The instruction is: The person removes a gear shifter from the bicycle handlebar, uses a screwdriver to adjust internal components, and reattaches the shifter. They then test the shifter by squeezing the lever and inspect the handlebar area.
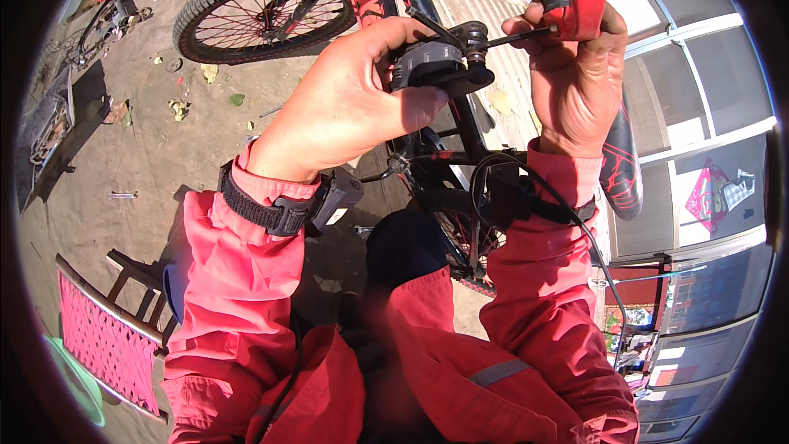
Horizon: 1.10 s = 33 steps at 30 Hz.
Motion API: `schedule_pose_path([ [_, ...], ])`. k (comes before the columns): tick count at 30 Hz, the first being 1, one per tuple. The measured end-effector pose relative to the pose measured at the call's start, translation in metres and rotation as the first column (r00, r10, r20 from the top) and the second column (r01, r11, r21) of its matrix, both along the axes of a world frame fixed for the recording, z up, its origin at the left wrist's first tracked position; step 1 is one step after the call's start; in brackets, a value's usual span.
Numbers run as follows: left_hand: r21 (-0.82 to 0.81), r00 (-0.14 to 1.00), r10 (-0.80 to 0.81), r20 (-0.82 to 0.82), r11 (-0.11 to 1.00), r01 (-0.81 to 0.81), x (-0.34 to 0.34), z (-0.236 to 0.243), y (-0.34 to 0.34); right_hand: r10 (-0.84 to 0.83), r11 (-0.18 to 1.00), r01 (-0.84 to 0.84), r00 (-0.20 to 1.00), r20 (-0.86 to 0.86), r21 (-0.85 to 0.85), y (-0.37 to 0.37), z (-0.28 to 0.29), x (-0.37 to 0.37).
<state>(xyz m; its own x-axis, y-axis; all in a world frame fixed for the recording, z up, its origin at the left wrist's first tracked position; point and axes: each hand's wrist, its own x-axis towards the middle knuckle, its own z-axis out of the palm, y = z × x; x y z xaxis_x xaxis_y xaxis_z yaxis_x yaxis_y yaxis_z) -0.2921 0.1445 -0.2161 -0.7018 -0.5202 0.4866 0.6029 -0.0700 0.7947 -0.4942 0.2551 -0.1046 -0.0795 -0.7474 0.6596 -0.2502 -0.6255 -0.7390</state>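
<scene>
While the left hand (349, 86) clamps a black part (431, 61), the right hand (580, 86) pinches a dark shaft (516, 38), pointing leftward to it.

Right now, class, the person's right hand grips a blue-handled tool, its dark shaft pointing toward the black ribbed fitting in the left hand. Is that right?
Not quite: the handle is red, not blue, as the head view shows. The right hand grips a red-handled tool, its dark shaft pointing toward the black ribbed fitting in the left hand.
</scene>
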Motion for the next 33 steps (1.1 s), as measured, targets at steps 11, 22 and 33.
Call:
schedule_pose_path([
  [11, -0.377, 0.85, 0.522, -0.066, 0.776, -0.506, -0.009, 0.004, 0.012, 0.082, 0.996, -0.083, 0.996, 0.021, 0.014, 0.0, 0.0, -0.001],
  [22, -0.169, 0.965, 0.259, -0.049, 0.95, -0.264, -0.003, 0.006, 0.012, 0.072, 0.997, -0.072, 0.997, 0.015, 0.006, 0.0, 0.0, 0.001],
  [33, -0.256, 0.957, 0.262, -0.124, 0.923, -0.286, 0.003, 0.002, 0.0, 0.076, 0.997, -0.076, 0.997, -0.008, 0.001, -0.001, -0.001, -0.003],
])
